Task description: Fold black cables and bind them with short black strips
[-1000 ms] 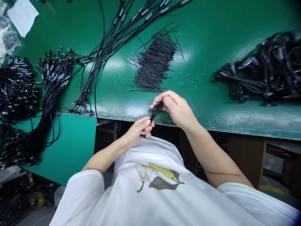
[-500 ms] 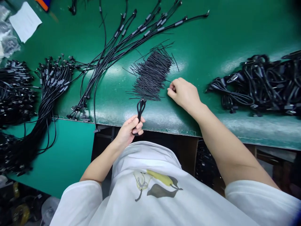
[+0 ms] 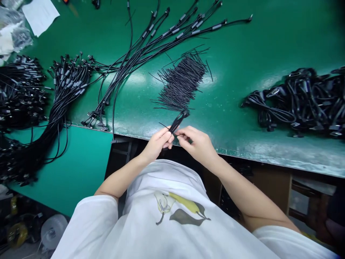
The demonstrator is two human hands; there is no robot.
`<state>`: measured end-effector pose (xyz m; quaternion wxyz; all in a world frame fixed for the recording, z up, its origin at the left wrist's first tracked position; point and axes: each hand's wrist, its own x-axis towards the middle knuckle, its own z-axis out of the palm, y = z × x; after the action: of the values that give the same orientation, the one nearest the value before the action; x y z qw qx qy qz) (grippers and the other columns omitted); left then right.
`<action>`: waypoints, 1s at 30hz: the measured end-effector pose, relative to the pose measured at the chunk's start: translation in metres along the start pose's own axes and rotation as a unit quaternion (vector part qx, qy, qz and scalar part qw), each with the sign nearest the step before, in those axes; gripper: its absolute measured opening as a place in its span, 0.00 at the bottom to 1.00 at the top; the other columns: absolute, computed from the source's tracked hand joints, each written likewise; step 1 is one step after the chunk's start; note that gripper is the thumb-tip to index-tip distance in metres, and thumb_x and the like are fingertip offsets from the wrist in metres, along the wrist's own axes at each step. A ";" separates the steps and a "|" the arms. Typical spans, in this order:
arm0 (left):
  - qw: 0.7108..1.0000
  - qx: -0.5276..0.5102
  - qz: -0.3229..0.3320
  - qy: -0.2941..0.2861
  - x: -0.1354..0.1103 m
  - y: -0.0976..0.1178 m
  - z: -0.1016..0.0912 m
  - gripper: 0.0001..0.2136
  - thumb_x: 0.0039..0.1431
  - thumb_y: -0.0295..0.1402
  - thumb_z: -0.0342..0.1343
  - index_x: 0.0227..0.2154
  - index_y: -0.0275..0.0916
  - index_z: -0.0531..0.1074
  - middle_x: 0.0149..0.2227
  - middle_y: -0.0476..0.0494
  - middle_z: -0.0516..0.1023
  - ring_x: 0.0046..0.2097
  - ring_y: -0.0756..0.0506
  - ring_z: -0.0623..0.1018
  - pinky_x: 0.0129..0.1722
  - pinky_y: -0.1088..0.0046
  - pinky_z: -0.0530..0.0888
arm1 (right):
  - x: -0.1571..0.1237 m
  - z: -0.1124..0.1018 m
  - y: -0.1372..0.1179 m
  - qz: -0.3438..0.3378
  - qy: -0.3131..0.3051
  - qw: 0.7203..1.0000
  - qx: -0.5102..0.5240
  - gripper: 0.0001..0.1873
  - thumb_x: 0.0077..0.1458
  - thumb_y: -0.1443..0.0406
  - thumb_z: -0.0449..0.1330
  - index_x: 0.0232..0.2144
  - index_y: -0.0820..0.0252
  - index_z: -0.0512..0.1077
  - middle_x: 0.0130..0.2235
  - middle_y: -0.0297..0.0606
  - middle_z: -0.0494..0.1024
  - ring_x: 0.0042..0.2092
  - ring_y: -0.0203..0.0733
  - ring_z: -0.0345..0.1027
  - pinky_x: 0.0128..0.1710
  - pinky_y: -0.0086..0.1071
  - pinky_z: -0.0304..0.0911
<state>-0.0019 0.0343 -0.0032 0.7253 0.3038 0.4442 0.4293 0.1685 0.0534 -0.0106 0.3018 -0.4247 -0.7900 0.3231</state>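
Note:
My left hand (image 3: 161,141) is closed around a folded black cable (image 3: 176,122), whose looped end points up and to the right. A thin black twist tie (image 3: 164,125) crosses the cable, with one end sticking out to the left. On the right of the cable, my right hand (image 3: 192,141) pinches the tie's other end between thumb and fingers. Just beyond both hands lies a heap of loose black twist ties (image 3: 184,81) on the green table (image 3: 229,118).
Long straight cables (image 3: 126,68) stretch across the back left. Bundled cables (image 3: 63,93) hang over the table's left front edge, beside another cable pile (image 3: 18,97). Coiled cables (image 3: 304,100) are heaped at right. A white paper sheet (image 3: 40,16) lies far left.
My right hand has come from beside the tie heap down and left to the cable, bringing a twist tie. The cable in my left hand has tilted right. The view has shifted slightly.

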 end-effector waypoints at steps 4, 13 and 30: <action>0.982 0.162 0.068 0.067 0.002 -0.008 -0.004 0.18 0.60 0.38 0.56 0.52 0.36 0.74 0.25 0.53 0.71 0.24 0.54 0.66 0.29 0.76 0.65 | 0.008 -0.003 -0.007 -0.211 0.041 0.923 -0.320 0.14 0.64 0.70 0.49 0.31 0.61 0.73 0.28 0.38 0.72 0.28 0.38 0.60 0.30 0.35 0.53; 0.982 0.187 -0.006 0.001 -0.002 0.005 -0.005 0.18 0.59 0.40 0.56 0.47 0.33 0.76 0.16 0.56 0.62 0.22 0.53 0.64 0.26 0.77 0.64 | 0.020 -0.022 -0.011 -0.430 -0.027 0.804 -0.411 0.12 0.66 0.70 0.48 0.34 0.63 0.70 0.36 0.42 0.74 0.39 0.41 0.65 0.37 0.36 0.56; 0.995 0.032 -0.087 0.043 0.001 -0.011 0.013 0.14 0.48 0.40 0.67 0.24 0.36 0.70 0.19 0.57 0.63 0.22 0.56 0.58 0.24 0.80 0.61 | 0.020 -0.020 -0.019 -0.406 -0.166 0.744 -0.504 0.20 0.66 0.72 0.41 0.31 0.67 0.71 0.30 0.43 0.71 0.30 0.41 0.61 0.28 0.36 0.50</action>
<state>0.0143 0.0299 -0.0073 0.7301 0.2682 0.5134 0.3625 0.1652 0.0679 0.0208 0.0103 -0.0930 -0.9732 -0.2098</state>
